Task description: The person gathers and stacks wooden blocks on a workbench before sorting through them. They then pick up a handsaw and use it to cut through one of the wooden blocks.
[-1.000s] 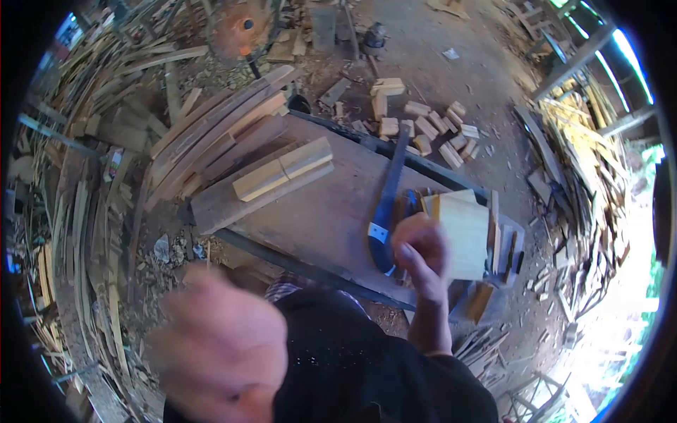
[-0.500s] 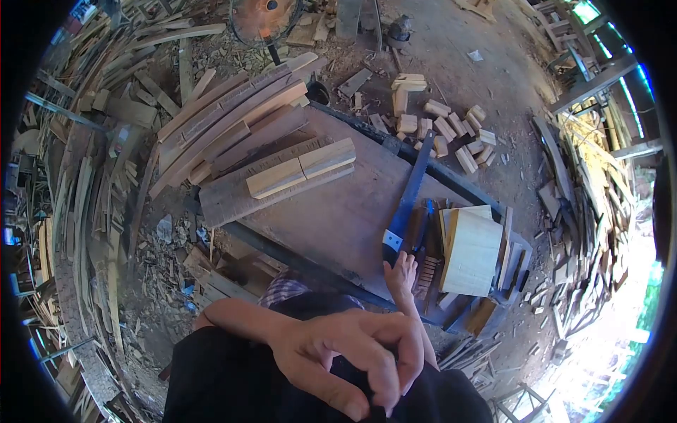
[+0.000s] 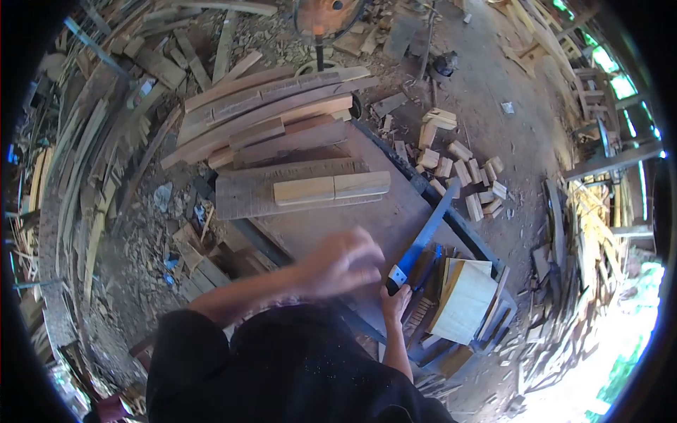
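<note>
My right hand point(image 3: 396, 302) is closed around the dark handle of a handsaw point(image 3: 429, 233). The saw's long bluish blade points away from me over the bench's far right edge. My left hand point(image 3: 342, 262) hangs over the near side of the bench, blurred, with thumb and fingers apart and nothing visible between them. Beyond it, two pale wood blocks point(image 3: 305, 191) lie end to end on a thick weathered board point(image 3: 243, 194). Beside the saw handle lie dark tools and a pale wooden panel point(image 3: 462, 302).
Long planks point(image 3: 275, 106) are stacked at the bench's far left. Several cut blocks point(image 3: 462, 171) lie on the ground beyond the dark bench rail point(image 3: 391, 156). A round fan-like object point(image 3: 326, 20) stands at the top. Scrap wood point(image 3: 77, 183) piles up at left.
My right hand has closed on the saw handle, and the saw has shifted slightly. My left hand has moved from close to the camera out over the bench. The view has tilted and shifted.
</note>
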### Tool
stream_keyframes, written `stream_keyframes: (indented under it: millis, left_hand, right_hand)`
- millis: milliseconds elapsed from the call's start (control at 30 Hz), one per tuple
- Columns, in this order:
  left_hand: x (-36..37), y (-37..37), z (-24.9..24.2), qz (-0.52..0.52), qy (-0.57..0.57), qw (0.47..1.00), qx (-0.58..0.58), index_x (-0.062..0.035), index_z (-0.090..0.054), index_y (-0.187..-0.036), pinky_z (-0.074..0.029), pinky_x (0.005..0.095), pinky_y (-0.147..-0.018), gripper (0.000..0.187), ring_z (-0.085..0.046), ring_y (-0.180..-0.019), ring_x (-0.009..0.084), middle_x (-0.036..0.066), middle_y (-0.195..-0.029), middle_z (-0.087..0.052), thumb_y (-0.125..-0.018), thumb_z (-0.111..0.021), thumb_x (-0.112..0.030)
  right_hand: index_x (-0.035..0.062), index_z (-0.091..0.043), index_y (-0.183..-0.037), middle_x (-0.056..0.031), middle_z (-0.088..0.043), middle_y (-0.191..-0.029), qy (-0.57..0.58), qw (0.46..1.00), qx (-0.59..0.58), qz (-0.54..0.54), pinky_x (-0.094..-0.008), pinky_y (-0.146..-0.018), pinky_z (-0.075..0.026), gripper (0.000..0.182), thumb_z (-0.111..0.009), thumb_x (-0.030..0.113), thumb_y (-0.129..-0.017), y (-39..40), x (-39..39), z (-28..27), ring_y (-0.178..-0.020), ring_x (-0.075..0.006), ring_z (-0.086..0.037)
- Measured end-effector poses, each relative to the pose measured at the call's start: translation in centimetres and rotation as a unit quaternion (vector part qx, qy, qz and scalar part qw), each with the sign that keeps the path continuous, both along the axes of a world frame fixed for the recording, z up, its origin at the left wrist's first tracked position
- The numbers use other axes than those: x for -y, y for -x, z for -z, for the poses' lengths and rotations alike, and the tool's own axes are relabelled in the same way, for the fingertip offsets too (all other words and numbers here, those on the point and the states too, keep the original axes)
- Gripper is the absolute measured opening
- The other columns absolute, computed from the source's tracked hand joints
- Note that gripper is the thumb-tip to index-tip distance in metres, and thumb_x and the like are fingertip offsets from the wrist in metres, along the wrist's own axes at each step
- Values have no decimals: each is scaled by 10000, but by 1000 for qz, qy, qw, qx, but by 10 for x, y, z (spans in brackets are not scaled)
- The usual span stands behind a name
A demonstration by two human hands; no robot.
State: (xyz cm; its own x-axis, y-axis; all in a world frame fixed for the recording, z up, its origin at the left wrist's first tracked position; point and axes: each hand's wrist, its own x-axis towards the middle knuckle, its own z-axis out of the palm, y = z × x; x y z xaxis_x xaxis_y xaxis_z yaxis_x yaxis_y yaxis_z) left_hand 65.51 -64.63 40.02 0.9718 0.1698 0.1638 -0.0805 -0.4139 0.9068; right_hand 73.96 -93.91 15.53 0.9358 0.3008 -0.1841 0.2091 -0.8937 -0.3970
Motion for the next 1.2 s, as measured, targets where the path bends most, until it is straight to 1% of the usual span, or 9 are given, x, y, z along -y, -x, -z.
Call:
stream_keyframes:
  millis: [133, 233, 367, 433, 467, 533, 733, 1033, 1200]
  left_hand:
    - [-59, -11, 67, -217, -258, 938, -83, -77, -539, -1126, -332, 485, -948, 518, -460, -1118, 316, 122, -1139, -502, -742, -765, -341]
    - [-91, -20, 103, -245, -337, 901, -118, -37, -546, -1117, -320, 543, -939, 584, -430, -1152, 338, 164, -1163, -498, -688, -790, -350]
    - [-108, -30, 133, -188, -327, 905, -197, -20, -559, -1077, -342, 502, -937, 595, -467, -1120, 311, 145, -1121, -522, -643, -809, -340]
    - [-113, -32, 140, -184, -278, 927, -172, -51, -576, -1028, -366, 450, -898, 510, -508, -1047, 278, 105, -1052, -542, -636, -800, -288]
    - [-113, -31, 141, -183, -273, 929, -171, -51, -576, -1028, -366, 450, -898, 510, -508, -1047, 278, 105, -1052, -542, -636, -800, -288]
    - [-120, -34, 139, -238, -338, 906, -87, -91, -550, -1029, -387, 431, -839, 541, -512, -958, 269, 67, -1008, -515, -607, -828, -284]
    - [-107, -32, 149, -253, -367, 891, -85, -124, -554, -1070, -377, 446, -840, 574, -476, -1006, 284, 94, -1087, -493, -599, -832, -299]
    - [-80, -32, 149, -326, -364, 851, -192, -38, -431, -1330, -278, 466, -958, 950, -376, -1156, 307, 160, -1262, -462, -549, -843, -390]
    - [-76, -31, 162, -324, -350, 859, -185, -14, -404, -1329, -269, 484, -953, 993, -407, -1122, 339, 185, -1168, -489, -553, -843, -449]
  right_hand:
    - [-42, -421, -1178, -292, -583, -1039, -52, 994, -77, 62, -486, -853, -439, 636, -734, 290, -733, 0, -14, -39, -978, -439, -582]
    - [-11, -418, -1199, -273, -578, -1033, -111, 989, -57, 79, -470, -859, -435, 630, -724, 320, -760, -6, -28, -49, -981, -413, -581]
    - [37, -422, -1208, -175, -591, -898, -112, 989, 25, 95, -400, -726, -483, 517, -658, 325, -850, -12, -40, -59, -804, -289, -608]
    - [58, -444, -1170, -89, -576, -805, -280, 928, -141, 201, -304, -570, -468, 373, -618, 216, -880, -12, -42, -71, -634, -167, -566]
    - [51, -456, -1125, -26, -543, -756, -314, 926, -115, 174, -218, -496, -412, 279, -584, 158, -901, -8, -38, -64, -566, -65, -484]
    - [44, -460, -1115, -36, -554, -768, -364, 911, -98, 169, -224, -511, -426, 274, -586, 155, -898, 12, -57, -86, -580, -77, -501]
    - [26, -484, -1113, -66, -599, -787, -424, 892, -128, 97, -235, -540, -462, 240, -578, 77, -898, 17, -67, -114, -594, -97, -550]
    - [61, -523, -1079, -35, -598, -692, -282, 954, -98, -33, -253, -522, -447, 235, -631, 134, -883, 35, -92, -107, -579, -92, -563]
    - [46, -514, -1073, -151, -593, -725, -268, 955, -93, -79, -346, -581, -478, 235, -632, 128, -887, 50, -95, -124, -624, -263, -616]
